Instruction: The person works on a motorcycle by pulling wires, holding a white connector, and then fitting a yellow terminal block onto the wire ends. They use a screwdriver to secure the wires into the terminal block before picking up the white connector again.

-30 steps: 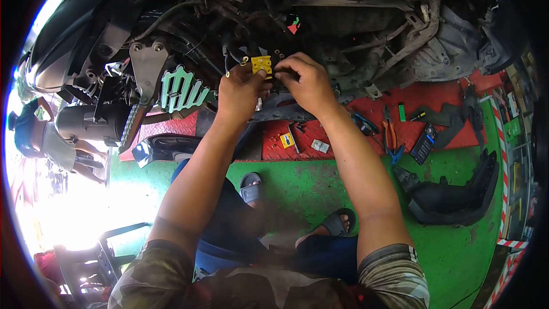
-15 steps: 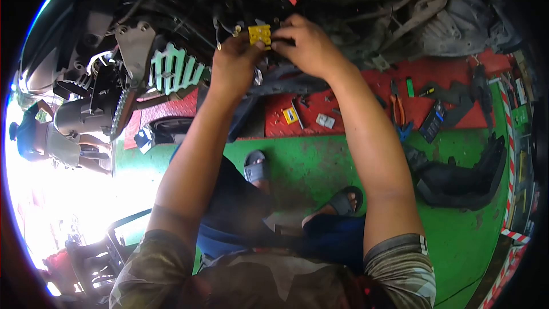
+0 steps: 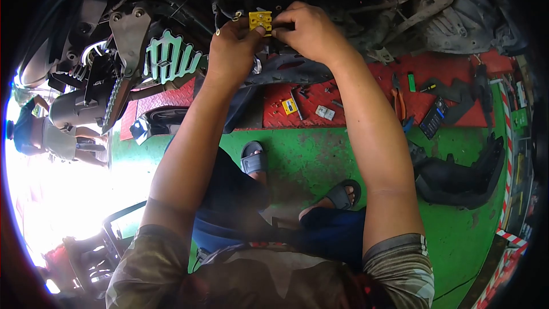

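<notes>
A small yellow block (image 3: 260, 21) with metal screws sits between my hands, in front of the motorcycle's dark underside. My left hand (image 3: 233, 48) is closed on its left side, thumb over the lower edge. Beside that hand hang dark wires with ring terminals (image 3: 237, 16). My right hand (image 3: 306, 31) is at the block's right edge, thumb and index finger drawn close together; whether anything small is between them is hidden.
Below lies a red platform (image 3: 354, 115) with a yellow box (image 3: 290, 106), orange-handled pliers (image 3: 398, 103), a black case (image 3: 433, 118) and loose screws. A black plastic panel (image 3: 457, 183) rests on the green floor (image 3: 297, 154). Another person (image 3: 54, 131) stands at the far left.
The yellow block and both hands appear slightly higher in the view. The floor and platform have also shifted a little upward with the camera. Both hands keep nearly the same pose.
</notes>
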Action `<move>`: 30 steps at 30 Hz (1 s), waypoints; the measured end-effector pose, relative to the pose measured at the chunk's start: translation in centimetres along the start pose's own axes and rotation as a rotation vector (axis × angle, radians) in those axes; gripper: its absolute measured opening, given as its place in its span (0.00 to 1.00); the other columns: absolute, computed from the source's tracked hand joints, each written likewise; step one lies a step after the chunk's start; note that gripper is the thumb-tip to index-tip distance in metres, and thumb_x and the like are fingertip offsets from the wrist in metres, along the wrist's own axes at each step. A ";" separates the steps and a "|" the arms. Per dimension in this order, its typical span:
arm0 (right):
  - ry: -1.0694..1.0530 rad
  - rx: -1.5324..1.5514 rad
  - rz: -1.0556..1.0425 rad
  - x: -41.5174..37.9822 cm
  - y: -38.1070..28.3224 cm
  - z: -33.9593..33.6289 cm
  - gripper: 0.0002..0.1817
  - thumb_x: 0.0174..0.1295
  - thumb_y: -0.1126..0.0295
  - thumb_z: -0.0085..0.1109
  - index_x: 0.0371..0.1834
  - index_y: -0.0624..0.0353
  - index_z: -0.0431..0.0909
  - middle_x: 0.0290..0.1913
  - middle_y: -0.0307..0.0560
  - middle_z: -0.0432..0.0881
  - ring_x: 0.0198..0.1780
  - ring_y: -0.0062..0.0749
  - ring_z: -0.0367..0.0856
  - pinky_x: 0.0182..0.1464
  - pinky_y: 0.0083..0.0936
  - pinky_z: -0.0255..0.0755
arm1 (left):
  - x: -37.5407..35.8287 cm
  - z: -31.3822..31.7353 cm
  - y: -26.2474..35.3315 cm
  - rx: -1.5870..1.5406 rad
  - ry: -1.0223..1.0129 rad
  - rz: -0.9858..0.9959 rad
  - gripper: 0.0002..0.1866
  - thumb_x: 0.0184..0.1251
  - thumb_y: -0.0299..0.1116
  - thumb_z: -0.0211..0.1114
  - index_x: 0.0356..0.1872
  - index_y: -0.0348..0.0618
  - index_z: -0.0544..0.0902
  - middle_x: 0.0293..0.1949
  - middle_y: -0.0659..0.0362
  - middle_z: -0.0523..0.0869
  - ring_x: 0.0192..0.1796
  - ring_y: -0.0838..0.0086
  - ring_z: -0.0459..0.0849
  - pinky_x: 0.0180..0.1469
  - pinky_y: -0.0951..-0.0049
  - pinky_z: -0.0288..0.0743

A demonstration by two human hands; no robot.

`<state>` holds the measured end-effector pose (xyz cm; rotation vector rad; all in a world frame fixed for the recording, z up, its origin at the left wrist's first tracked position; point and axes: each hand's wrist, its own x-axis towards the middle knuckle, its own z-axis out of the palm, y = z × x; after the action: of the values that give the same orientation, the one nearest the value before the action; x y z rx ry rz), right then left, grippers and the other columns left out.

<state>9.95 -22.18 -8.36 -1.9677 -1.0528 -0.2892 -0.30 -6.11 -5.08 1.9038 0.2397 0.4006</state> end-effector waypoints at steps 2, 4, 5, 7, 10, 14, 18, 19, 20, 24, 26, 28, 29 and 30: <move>0.042 -0.003 0.023 -0.6 -0.6 -0.3 0.21 0.55 0.65 0.76 0.53 0.58 0.88 0.51 0.52 0.85 0.54 0.50 0.86 0.56 0.38 0.80 | -0.4 0.1 0.6 -0.023 0.006 -0.036 0.20 0.73 0.32 0.69 0.58 0.27 0.83 0.44 0.50 0.92 0.44 0.75 0.91 0.50 0.77 0.84; 0.107 0.009 -0.005 -1.3 -0.8 0.3 0.26 0.53 0.66 0.77 0.57 0.56 0.85 0.54 0.52 0.85 0.55 0.51 0.85 0.57 0.39 0.80 | -0.3 0.1 0.9 -0.062 0.010 -0.044 0.23 0.73 0.27 0.69 0.62 0.21 0.75 0.44 0.47 0.92 0.43 0.69 0.93 0.45 0.74 0.87; 0.164 0.024 -0.015 -1.7 -0.7 0.8 0.31 0.51 0.66 0.79 0.61 0.55 0.83 0.56 0.52 0.84 0.57 0.52 0.85 0.59 0.40 0.80 | -0.1 0.0 0.9 -0.036 -0.008 -0.064 0.24 0.73 0.26 0.68 0.63 0.20 0.74 0.45 0.46 0.91 0.42 0.68 0.93 0.44 0.73 0.87; 0.212 0.068 -0.015 -1.9 -1.7 1.2 0.33 0.50 0.67 0.79 0.64 0.53 0.81 0.56 0.52 0.83 0.57 0.52 0.84 0.59 0.41 0.80 | -0.2 0.0 0.9 -0.038 -0.002 -0.049 0.24 0.73 0.27 0.69 0.62 0.20 0.75 0.45 0.46 0.92 0.42 0.68 0.93 0.44 0.73 0.87; 0.256 0.086 -0.038 -2.0 -1.8 1.8 0.35 0.50 0.69 0.79 0.66 0.49 0.80 0.54 0.51 0.83 0.56 0.51 0.84 0.57 0.40 0.80 | -0.3 -0.1 1.0 0.078 0.019 -0.030 0.24 0.71 0.30 0.71 0.60 0.20 0.77 0.43 0.46 0.93 0.42 0.69 0.93 0.45 0.73 0.85; 0.246 0.086 -0.058 -1.8 -1.2 1.9 0.35 0.51 0.69 0.78 0.67 0.47 0.80 0.49 0.50 0.82 0.51 0.49 0.85 0.52 0.38 0.81 | 0.3 -0.5 -0.4 0.161 0.018 0.020 0.26 0.69 0.32 0.72 0.61 0.22 0.78 0.43 0.47 0.93 0.43 0.69 0.93 0.46 0.71 0.84; 0.264 0.073 -0.081 -1.7 -1.0 2.1 0.35 0.52 0.69 0.78 0.67 0.48 0.80 0.49 0.50 0.82 0.49 0.48 0.85 0.50 0.37 0.81 | -0.1 -0.7 0.2 0.155 0.003 -0.005 0.28 0.68 0.31 0.73 0.63 0.22 0.77 0.47 0.46 0.93 0.48 0.68 0.92 0.51 0.70 0.84; 0.270 0.064 -0.083 -1.6 -0.9 2.2 0.34 0.52 0.70 0.78 0.67 0.49 0.80 0.49 0.50 0.83 0.49 0.48 0.85 0.50 0.37 0.81 | -0.2 -0.7 0.3 0.156 -0.001 -0.005 0.28 0.68 0.31 0.73 0.63 0.22 0.77 0.47 0.46 0.93 0.48 0.68 0.92 0.51 0.70 0.84; 0.275 0.055 -0.083 -1.6 -0.8 2.2 0.34 0.52 0.70 0.77 0.67 0.49 0.80 0.49 0.51 0.83 0.50 0.49 0.85 0.50 0.38 0.81 | -0.4 -0.8 0.4 0.132 -0.027 0.015 0.29 0.67 0.30 0.73 0.64 0.23 0.76 0.49 0.45 0.92 0.50 0.68 0.92 0.54 0.71 0.83; 0.274 0.035 -0.083 -1.5 -0.8 2.2 0.34 0.52 0.70 0.77 0.67 0.50 0.80 0.50 0.51 0.83 0.50 0.51 0.85 0.51 0.39 0.81 | -0.3 -1.1 -0.1 0.112 -0.086 0.029 0.33 0.64 0.28 0.73 0.69 0.23 0.73 0.55 0.44 0.90 0.56 0.67 0.90 0.60 0.71 0.81; 0.290 0.045 -0.102 -1.5 -0.7 2.3 0.34 0.52 0.69 0.78 0.67 0.50 0.80 0.50 0.52 0.83 0.50 0.53 0.85 0.52 0.41 0.81 | 0.0 -1.2 -0.4 0.118 -0.091 0.029 0.34 0.64 0.27 0.73 0.69 0.24 0.73 0.55 0.44 0.90 0.56 0.67 0.90 0.60 0.70 0.80; 0.279 0.034 -0.078 -1.6 -1.0 2.1 0.34 0.52 0.68 0.78 0.67 0.50 0.80 0.49 0.52 0.83 0.50 0.53 0.85 0.52 0.41 0.81 | 0.3 -1.3 -0.7 0.120 -0.095 0.032 0.34 0.64 0.27 0.72 0.70 0.24 0.72 0.55 0.45 0.90 0.56 0.67 0.90 0.61 0.70 0.80; 0.264 0.024 -0.055 -1.7 -1.1 1.9 0.34 0.52 0.68 0.78 0.67 0.49 0.80 0.48 0.52 0.82 0.50 0.53 0.84 0.52 0.41 0.81 | 0.4 -1.3 -0.9 0.132 -0.094 0.041 0.33 0.64 0.27 0.72 0.70 0.24 0.73 0.54 0.45 0.90 0.56 0.66 0.90 0.61 0.70 0.80; 0.266 0.024 -0.053 -1.7 -1.1 2.0 0.34 0.52 0.68 0.78 0.67 0.49 0.80 0.48 0.52 0.82 0.50 0.53 0.84 0.52 0.41 0.81 | 0.4 -1.3 -1.0 0.143 -0.092 0.048 0.33 0.64 0.27 0.72 0.69 0.25 0.73 0.54 0.45 0.91 0.56 0.66 0.90 0.61 0.70 0.80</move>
<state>7.74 -21.29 -9.84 -1.8220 -0.9319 -0.5487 -0.41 -4.50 -5.53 2.0667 0.1652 0.3345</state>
